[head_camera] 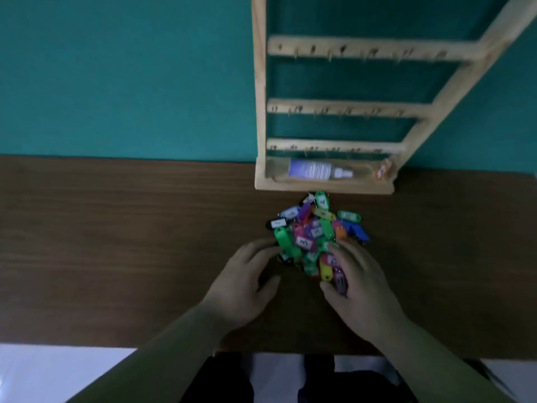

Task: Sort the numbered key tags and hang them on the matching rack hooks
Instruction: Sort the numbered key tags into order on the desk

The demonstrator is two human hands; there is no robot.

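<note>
Tags (313, 234) heaped by rack (334, 145), wide brown table (116, 228) around, teal wall (116, 82) behind; left hand (247, 280) and right hand (360, 283) touch them, fingers loose.

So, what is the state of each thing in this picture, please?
Pile of coloured plastic key tags: unsorted, heaped on the brown wooden table before the rack.
Pale wooden hook rack: standing, no tag on its hooks.
White spray bottle: lying on its side in the rack's bottom tray.
Left hand: open, fingers touching the pile's left edge.
Right hand: on the pile's right side; grip unclear.
</note>
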